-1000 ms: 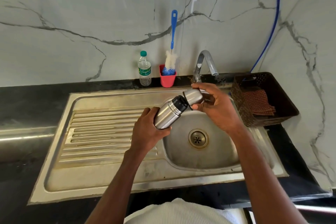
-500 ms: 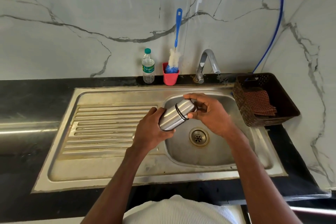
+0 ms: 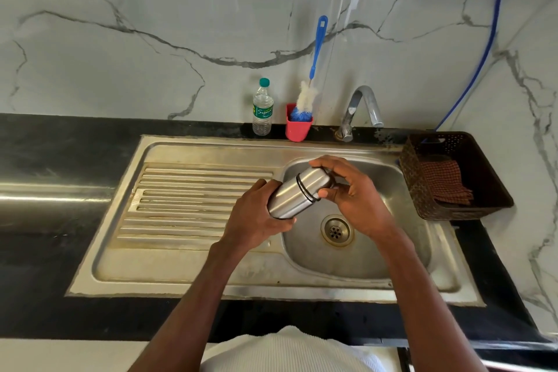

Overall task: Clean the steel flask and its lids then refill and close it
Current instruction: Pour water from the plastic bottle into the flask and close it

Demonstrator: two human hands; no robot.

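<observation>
We see a black counter (image 3: 60, 166) under a white marble wall (image 3: 120, 48) with grey veins. A steel sink (image 3: 187, 269) is set into the counter, with its ribbed draining part on the left and the bowl on the right. At the back stands a clear water bottle (image 3: 262, 107) with a green cap. Its green label has curly writing, too small for us to read. Beside it a pink cup (image 3: 297, 128) holds a blue brush (image 3: 315, 51). Then comes the tap (image 3: 359, 109).

Our left hand (image 3: 253, 220) grips the bottom of the steel flask (image 3: 294, 195). The flask is held over the sink bowl. It lies tilted, its long side running from lower left to upper right. Our right hand (image 3: 354, 199) curls around the lid (image 3: 317, 180) on the far end.

On the right sits a brown basket (image 3: 471, 211) with a checked cloth (image 3: 444, 183) inside.
</observation>
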